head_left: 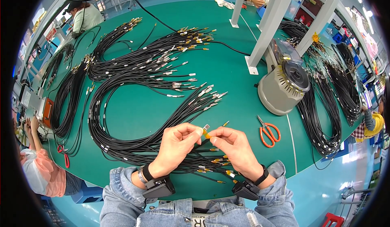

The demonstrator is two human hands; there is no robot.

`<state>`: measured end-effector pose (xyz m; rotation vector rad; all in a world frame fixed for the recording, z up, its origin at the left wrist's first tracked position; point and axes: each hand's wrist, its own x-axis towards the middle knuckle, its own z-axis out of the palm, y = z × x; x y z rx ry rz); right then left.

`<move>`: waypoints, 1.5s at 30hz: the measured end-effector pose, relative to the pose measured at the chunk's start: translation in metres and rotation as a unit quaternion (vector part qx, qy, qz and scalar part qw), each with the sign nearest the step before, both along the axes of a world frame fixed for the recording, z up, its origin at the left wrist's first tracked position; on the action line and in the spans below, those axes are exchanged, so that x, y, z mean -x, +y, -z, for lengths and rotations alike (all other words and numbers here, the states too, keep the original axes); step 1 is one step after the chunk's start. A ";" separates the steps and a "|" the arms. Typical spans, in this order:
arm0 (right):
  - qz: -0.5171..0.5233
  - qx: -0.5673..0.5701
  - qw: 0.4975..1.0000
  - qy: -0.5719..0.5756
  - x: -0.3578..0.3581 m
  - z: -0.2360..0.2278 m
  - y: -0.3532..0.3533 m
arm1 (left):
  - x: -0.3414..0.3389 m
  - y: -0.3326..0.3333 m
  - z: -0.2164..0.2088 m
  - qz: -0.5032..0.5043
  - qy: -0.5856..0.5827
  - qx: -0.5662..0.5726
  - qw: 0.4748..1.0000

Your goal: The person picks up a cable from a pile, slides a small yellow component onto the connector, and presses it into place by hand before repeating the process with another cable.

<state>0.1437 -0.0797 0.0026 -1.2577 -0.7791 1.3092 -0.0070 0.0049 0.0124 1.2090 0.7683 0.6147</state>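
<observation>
Close together near the table's front edge, my left hand [174,145] and my right hand [237,150] pinch a cable end from both sides. A piece of yellow tape [206,133] shows between the fingertips, with a small silvery tip [206,126] sticking out above it. The fingers hide most of this cable. Beneath my hands lies a curved bundle of black cables [98,113] with white-labelled ends. Several cable ends with yellow tape [219,161] fan out below and beside my right hand.
Orange-handled scissors [268,135] lie right of my hands. Behind them stands a round grey tape dispenser [281,89] beside white metal posts [264,44]. More black cables [325,117] hang over the right side of the green table [243,121]. Red scissors [65,156] lie at the left, near another person's arms [35,131].
</observation>
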 end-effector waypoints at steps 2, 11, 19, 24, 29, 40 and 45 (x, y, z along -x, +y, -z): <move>0.003 -0.006 1.000 0.012 0.001 -0.003 0.000 | 0.000 -0.001 0.000 -0.001 -0.004 0.004 1.000; 0.010 -0.009 1.000 0.019 0.001 -0.002 -0.001 | -0.002 -0.002 -0.006 0.041 -0.016 0.009 0.999; 0.027 -0.028 0.999 0.014 0.001 -0.001 -0.001 | -0.002 -0.002 0.002 0.015 0.007 -0.139 0.990; 0.028 -0.042 0.999 0.012 0.003 -0.002 0.000 | -0.002 0.000 0.007 -0.049 0.091 -0.602 0.792; 0.032 -0.059 0.998 0.014 0.005 -0.002 -0.002 | -0.001 -0.001 0.012 -0.056 0.104 -0.672 0.732; 0.041 -0.058 0.997 0.028 0.008 -0.002 -0.001 | 0.000 -0.003 0.014 -0.059 0.098 -0.669 0.735; 0.037 -0.089 0.995 -0.014 0.007 0.003 -0.001 | -0.001 -0.004 0.014 -0.063 0.105 -0.666 0.736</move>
